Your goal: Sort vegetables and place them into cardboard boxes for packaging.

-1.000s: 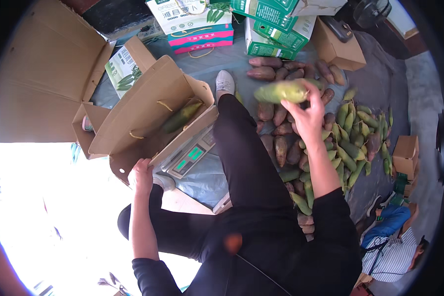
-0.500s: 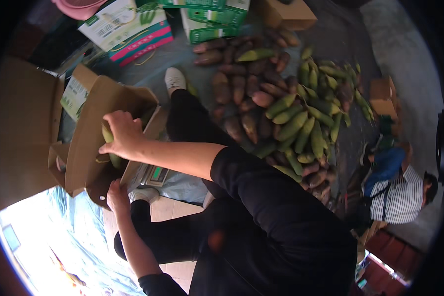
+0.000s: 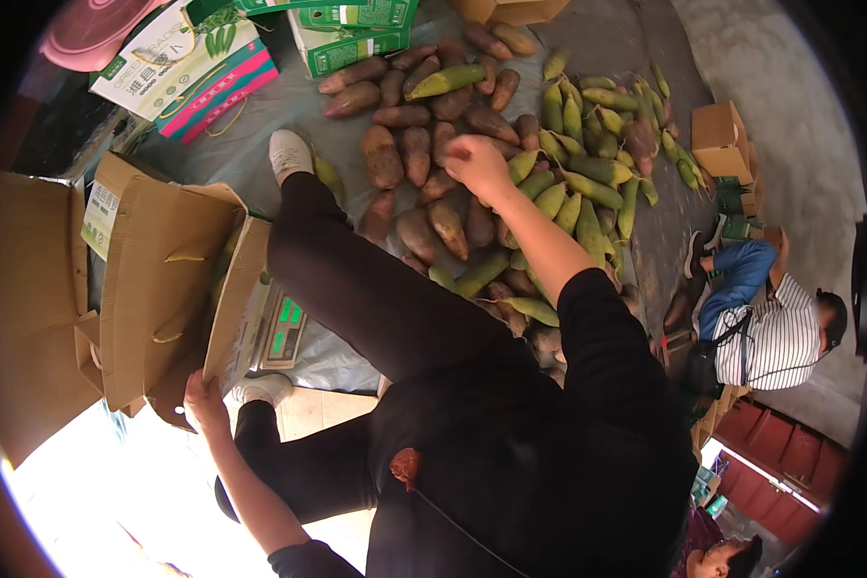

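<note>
My left hand (image 3: 205,403) pinches the near edge of an opened cardboard carton (image 3: 159,279) with yellow cord handles. Its walls partly hide something green inside. Over the pile, my right hand (image 3: 479,171) has bent fingers; the fingertips are turned away, and nothing shows in them. Beneath and around it are reddish-brown roots (image 3: 413,154), with long green radishes (image 3: 588,188) to its right. One green radish (image 3: 445,82) lies on top of the brown roots. Beside the carton sits a digital scale (image 3: 282,330) with a lit green display, partly covered by the carton.
Printed cartons (image 3: 178,67) and green packages (image 3: 352,39) stand at the far left, near a pink basin (image 3: 96,34). Brown boxes (image 3: 722,140) line the right side. A person in a striped shirt (image 3: 771,332) sits at the right; another person (image 3: 718,554) is at the lower right.
My right hand has left the carton, where it was on a green radish, and moved right over the pile. My left hand stays on the carton's edge, slightly lower left in view.
</note>
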A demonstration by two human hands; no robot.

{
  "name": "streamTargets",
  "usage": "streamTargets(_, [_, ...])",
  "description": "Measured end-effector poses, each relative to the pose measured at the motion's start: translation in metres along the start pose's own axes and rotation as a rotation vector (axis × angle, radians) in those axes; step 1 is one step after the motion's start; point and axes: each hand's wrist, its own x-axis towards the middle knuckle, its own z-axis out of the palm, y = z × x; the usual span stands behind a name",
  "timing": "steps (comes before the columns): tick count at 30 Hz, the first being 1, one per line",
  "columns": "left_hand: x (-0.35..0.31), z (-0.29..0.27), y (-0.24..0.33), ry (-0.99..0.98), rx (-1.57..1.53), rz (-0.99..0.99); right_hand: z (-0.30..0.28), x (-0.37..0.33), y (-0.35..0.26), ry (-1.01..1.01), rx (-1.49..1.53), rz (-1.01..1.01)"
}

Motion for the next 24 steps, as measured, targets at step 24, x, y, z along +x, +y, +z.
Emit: streamTargets(24, [-0.006, -0.006, 0.022, -0.020, 0.150, -0.118, 0.004, -0.085, 0.165, -0.578, -1.280, -0.458])
